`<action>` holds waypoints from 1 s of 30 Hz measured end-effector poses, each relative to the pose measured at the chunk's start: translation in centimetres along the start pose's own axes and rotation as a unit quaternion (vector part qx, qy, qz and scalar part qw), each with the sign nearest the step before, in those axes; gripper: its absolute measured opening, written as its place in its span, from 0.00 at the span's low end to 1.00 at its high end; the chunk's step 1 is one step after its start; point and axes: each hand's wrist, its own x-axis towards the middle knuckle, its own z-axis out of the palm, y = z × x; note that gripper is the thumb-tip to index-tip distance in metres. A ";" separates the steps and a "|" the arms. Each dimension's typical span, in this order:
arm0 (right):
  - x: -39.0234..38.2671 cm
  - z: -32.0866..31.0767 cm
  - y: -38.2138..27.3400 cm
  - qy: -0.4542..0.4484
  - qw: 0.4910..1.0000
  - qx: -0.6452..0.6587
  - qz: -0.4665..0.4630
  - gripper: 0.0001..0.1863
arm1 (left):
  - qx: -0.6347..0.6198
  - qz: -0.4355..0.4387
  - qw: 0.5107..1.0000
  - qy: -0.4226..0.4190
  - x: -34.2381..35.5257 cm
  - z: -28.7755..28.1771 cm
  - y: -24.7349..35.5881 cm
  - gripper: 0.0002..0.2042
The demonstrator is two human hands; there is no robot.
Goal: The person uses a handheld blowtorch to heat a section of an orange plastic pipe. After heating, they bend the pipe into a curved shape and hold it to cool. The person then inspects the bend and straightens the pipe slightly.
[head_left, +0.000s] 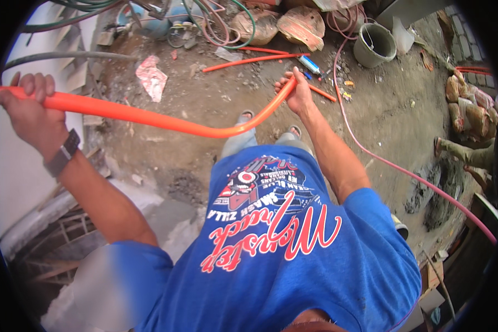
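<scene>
A bright orange plastic pipe [149, 117] runs across in front of my body, sagging in the middle and curving up to the right in a smooth bend. At the far left, my left hand [33, 110] is wrapped round its thicker-looking stretch, a dark watch [64, 152] on that wrist. My right hand [297, 93] grips the other end of the pipe, thumb pointing up along it. Beyond that hand, a small blue and white can or tube [309, 65] lies on the ground among thinner orange pipe pieces [243, 60].
A grey bucket [375, 46] stands at the back right. A pink hose [382, 159] crosses the dirt floor on my right. Coiled hoses [221, 27] and torn sacks [301, 27] lie at the back. Another person's leg [465, 153] shows at far right, below stacked sacks [473, 108].
</scene>
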 end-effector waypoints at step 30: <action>-2.5 3.3 3.4 -0.044 0.992 0.118 0.014 0.44 | -0.082 0.012 0.994 -0.073 -0.1 1.2 1.6 0.25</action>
